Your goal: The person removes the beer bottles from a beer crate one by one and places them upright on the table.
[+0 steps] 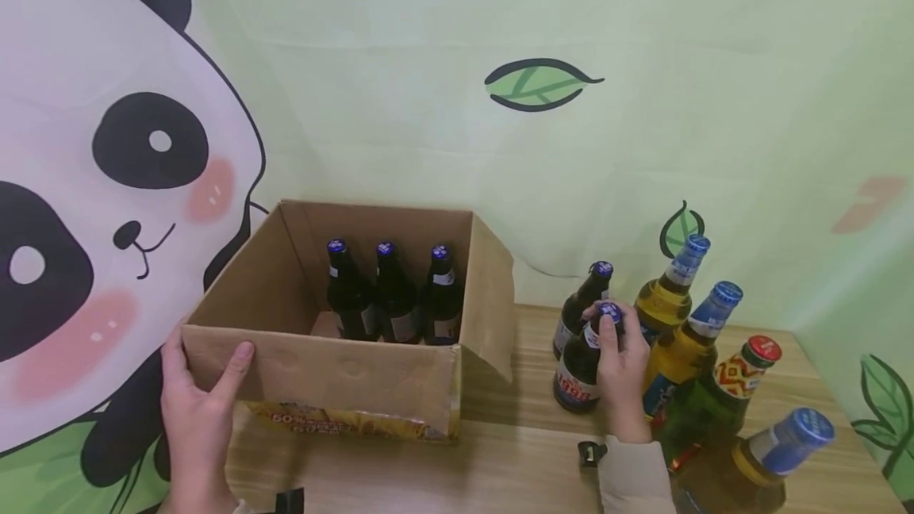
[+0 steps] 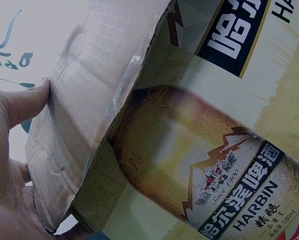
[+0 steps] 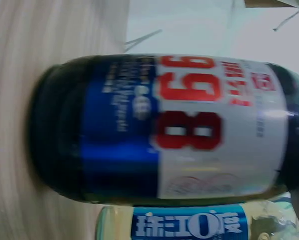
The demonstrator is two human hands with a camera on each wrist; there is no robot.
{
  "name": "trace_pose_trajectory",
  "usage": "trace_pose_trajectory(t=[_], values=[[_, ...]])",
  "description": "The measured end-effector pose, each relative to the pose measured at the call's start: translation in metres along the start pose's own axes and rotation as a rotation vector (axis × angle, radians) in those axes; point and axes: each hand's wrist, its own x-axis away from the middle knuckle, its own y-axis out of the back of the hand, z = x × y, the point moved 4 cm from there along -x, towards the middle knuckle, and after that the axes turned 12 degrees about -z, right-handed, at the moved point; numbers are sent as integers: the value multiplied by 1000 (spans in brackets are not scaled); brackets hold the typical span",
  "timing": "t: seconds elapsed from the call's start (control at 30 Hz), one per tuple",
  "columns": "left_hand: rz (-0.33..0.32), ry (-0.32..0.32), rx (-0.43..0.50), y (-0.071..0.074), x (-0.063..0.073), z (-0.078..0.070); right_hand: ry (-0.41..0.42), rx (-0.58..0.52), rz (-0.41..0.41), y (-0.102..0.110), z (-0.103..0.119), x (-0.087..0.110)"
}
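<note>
My left hand [image 1: 200,411] grips the front left corner of an open cardboard box [image 1: 328,363], thumb on the front flap. In the left wrist view that thumb presses the bare flap [image 2: 89,75] beside the printed bottle picture. Three dark beer bottles with blue caps stand in the box, the middle bottle [image 1: 397,300] between its neighbours. On the right, my right hand [image 1: 623,367] holds a dark beer bottle [image 1: 574,375] around its neck. Its blue and white label shows large in the right wrist view, the bottle [image 3: 214,130] close by the wooden surface.
Another dark bottle [image 1: 574,316] stands just behind the held one. To its right are amber bottles with blue caps, including a large near one [image 1: 757,466], and a green bottle [image 1: 707,403] with a red cap. A panda-printed cloth [image 1: 385,117] hangs behind the wooden table [image 1: 343,470].
</note>
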Motion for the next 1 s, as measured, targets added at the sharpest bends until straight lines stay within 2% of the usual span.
trace_pose_trajectory(t=[0.1,0.23,0.37,0.5,0.67,0.8,1.0], values=[[4,11,12,0,1,-2,-17,22,62,4,0,-3],[12,31,24,0,2,-4,-31,96,116,6,12,-6],[9,-25,1,-1,0,-4,-39,142,133,9,14,-7],[-2,-80,-79,2,-3,-3,-49,160,152,12,16,-10],[24,-147,-180,6,-6,-11,-78,181,181,15,21,-12],[51,-191,-235,7,-9,-16,-61,202,209,15,24,-14],[47,-248,-271,8,-11,-25,-82,230,247,13,34,-20]])
